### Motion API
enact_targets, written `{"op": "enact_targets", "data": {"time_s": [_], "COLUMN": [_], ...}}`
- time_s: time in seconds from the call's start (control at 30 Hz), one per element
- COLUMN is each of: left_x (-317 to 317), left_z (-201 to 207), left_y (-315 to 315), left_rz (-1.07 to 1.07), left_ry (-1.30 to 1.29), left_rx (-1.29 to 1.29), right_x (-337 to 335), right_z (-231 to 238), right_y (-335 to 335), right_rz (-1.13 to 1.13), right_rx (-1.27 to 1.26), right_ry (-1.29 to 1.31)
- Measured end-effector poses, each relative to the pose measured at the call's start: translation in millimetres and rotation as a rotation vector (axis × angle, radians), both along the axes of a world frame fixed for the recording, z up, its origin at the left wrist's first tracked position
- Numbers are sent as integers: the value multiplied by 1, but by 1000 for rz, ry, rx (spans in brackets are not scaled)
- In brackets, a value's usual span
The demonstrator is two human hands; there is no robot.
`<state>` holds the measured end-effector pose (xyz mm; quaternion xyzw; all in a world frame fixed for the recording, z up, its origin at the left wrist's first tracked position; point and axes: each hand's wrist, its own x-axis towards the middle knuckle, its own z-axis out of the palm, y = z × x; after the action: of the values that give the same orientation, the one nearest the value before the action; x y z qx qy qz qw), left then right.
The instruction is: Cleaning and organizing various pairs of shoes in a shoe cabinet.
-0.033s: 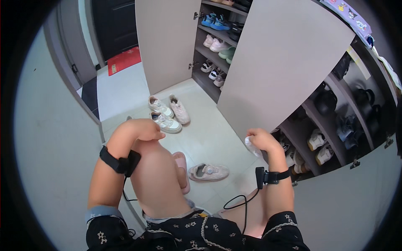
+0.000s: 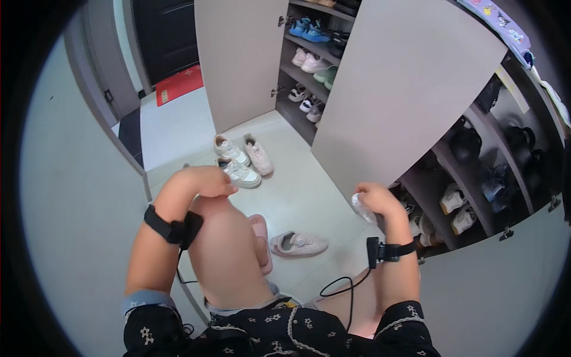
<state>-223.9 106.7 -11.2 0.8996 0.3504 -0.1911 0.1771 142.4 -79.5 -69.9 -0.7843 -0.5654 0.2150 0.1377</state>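
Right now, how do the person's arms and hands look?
The left hand and right hand are gloveless. Each forearm wears a black strap, black box and thin black cable. Dark sleeves bear pale flowers; the left cuff is light blue.

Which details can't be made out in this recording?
In the head view:
White item: kind unclear, partly covered by the right hand.
Left hand: palm hidden by its own back.
Purple item: cut off by the top edge.
Dark item: details lost in shadow.
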Motion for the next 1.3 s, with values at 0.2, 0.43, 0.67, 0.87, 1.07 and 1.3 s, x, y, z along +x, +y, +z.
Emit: {"op": "enact_targets", "data": {"time_s": [0.2,0.43,0.67,0.87,1.07,1.3], "left_x": [18,24,15,-74,-147,-152], "left_z": [13,0,43,16,-127,-289], "left_y": [-3,-1,14,56,78,44], "left_rz": [21,55,210,675,980,1145], "left_ry": [18,-62,-342,-640,-491,-225], "left_rx": [-110,-92,-118,-79,-326,-692], "right_x": [13,4,19,35,22,31], "right_z": [2,15,12,2,-17,-97], "right_y": [-21,-31,-45,-49,-34,10], "right_rz": [-75,-103,-99,-153,-181,-118], "right_rx": [29,42,94,49,-105,-307], "right_ry": [79,69,42,134,146,222]}}
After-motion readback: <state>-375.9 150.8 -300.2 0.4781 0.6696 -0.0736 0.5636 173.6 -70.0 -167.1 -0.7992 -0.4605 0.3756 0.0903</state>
